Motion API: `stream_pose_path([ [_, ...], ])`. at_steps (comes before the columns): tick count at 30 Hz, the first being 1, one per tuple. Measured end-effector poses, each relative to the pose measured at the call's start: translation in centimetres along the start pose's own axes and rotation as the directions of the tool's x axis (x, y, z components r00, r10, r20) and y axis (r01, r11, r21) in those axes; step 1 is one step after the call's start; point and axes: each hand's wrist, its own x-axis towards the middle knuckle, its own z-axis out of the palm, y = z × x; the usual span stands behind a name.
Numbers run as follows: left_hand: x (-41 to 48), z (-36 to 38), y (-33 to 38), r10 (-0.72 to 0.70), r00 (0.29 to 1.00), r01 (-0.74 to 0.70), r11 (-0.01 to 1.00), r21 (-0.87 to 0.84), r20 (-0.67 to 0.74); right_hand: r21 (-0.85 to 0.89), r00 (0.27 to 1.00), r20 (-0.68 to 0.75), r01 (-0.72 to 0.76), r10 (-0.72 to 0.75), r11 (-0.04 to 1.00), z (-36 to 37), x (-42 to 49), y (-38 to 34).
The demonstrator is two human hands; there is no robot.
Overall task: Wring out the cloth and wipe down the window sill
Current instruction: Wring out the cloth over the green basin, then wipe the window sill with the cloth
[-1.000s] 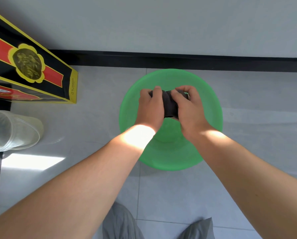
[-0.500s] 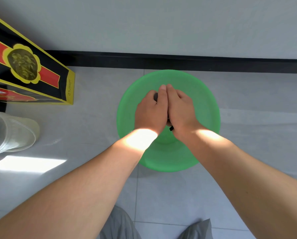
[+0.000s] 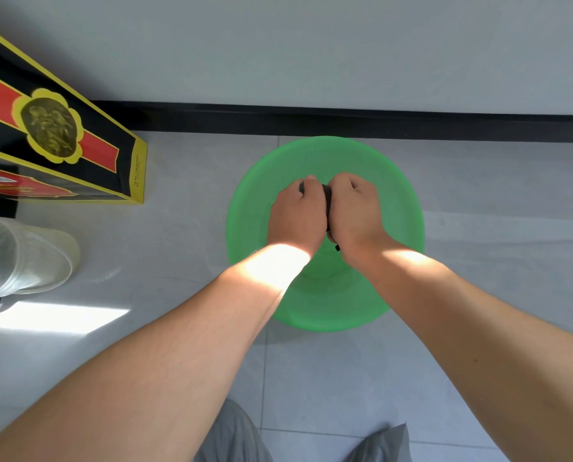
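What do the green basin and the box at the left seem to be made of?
Basin: probably plastic, smooth and slightly translucent, evenly bright green. Box: likely printed cardboard, glossy, with sharp folded edges and a printed emblem.

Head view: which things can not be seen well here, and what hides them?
cloth: head view, almost all hidden inside the left hand and right hand; only a dark strip shows.
green basin: head view, bottom covered by hands and forearms; water cannot be told.
black box: head view, cut off by the left edge.
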Motion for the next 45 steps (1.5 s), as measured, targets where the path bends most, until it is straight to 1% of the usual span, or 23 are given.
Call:
stream_pose_path([
  [2,-0.1,0.2,-0.1,-0.033,0.999,0.033,0.999,-0.021,-0.004,-0.004,1.0,-0.001,-0.005,0.005,1.0,-0.1,-0.1,0.1],
  [5,-0.3,0.0,0.0,-0.088,0.996,0.089,0.995,-0.036,0.032,-0.019,1.0,0.012,-0.028,0.028,0.999,-0.3,-0.2,0.2],
  [7,-0.3,-0.5,0.0,-0.131,0.989,0.133,0.991,-0.026,0.061,-0.06,0.999,0.032,-0.003,0.005,0.998,-0.8,-0.5,0.1],
  [9,-0.5,-1.0,0.1,-0.205,0.976,0.206,0.978,-0.012,0.071,-0.103,0.998,0.055,0.034,-0.029,0.994,-1.3,-0.9,0.0],
  [11,-0.9,-1.6,0.6,-0.253,0.964,0.254,0.967,0.002,0.084,-0.135,0.997,0.075,0.045,-0.035,0.99,-1.8,-1.3,0.0],
  [14,-2.0,-2.3,1.7,-0.201,0.974,0.202,0.979,0.001,0.1,-0.114,0.998,0.054,0.03,-0.024,0.993,-2.6,-1.9,-0.9],
  [16,-2.7,-2.9,2.6,-0.119,0.988,0.125,0.991,-0.057,0.097,-0.103,1.0,0.021,0.025,-0.023,0.994,-3.1,-2.6,-2.3],
  [18,-3.3,-3.5,3.6,-0.011,0.997,0.02,0.994,-0.11,0.076,-0.065,1.0,-0.022,-0.016,0.014,0.998,-3.6,-3.3,-3.9],
  [20,-4.2,-4.2,4.8,0.09,0.995,-0.083,0.989,-0.124,0.053,0.042,0.995,-0.03,-0.093,0.094,0.995,-4.2,-4.1,-5.5],
  [21,-4.8,-4.7,5.6,0.118,0.991,-0.11,0.985,-0.129,0.056,0.108,0.988,-0.003,-0.154,0.155,0.982,-4.4,-4.5,-6.2],
  [23,-6.2,-5.5,7.1,0.134,0.988,-0.122,0.981,-0.15,0.071,0.217,0.959,0.077,-0.283,0.272,0.934,-4.9,-5.8,-7.5],
  [24,-7.0,-6.0,7.7,0.121,0.99,-0.107,0.981,-0.164,0.078,0.215,0.949,0.095,-0.314,0.301,0.925,-5.1,-6.5,-8.2],
  [26,-8.4,-7.1,9.1,0.057,0.992,-0.034,0.978,-0.207,0.109,0.146,0.952,0.08,-0.305,0.296,0.941,-5.6,-8.0,-9.7],
  [28,-10.2,-8.3,10.5,-0.023,0.984,0.065,0.971,-0.231,0.179,0.126,0.963,0.059,-0.267,0.262,0.955,-6.2,-10.2,-11.5],
  [31,-13.7,-10.1,12.6,-0.057,0.969,0.113,0.968,-0.226,0.241,0.132,0.976,0.093,-0.208,0.197,0.969,-7.3,-14.5,-14.6],
  [34,-17.5,-12.2,15.2,-0.091,0.962,0.158,0.954,-0.256,0.257,0.148,0.975,0.113,-0.207,0.192,0.967,-8.2,-19.2,-18.2],
  [37,-21.2,-15.0,19.2,-0.024,0.962,0.096,0.962,-0.254,0.272,0.186,0.975,0.131,-0.201,0.178,0.962,-9.4,-23.7,-22.7],
  [40,-24.9,-17.8,23.7,0.02,0.958,0.056,0.965,-0.257,0.285,0.181,0.976,0.154,-0.179,0.152,0.967,-10.7,-27.9,-27.3],
  [45,-29.9,-21.6,30.9,0.101,0.948,-0.048,0.983,-0.18,0.301,0.216,0.985,0.149,-0.115,0.083,0.97,-13.2,-33.4,-34.7],
])
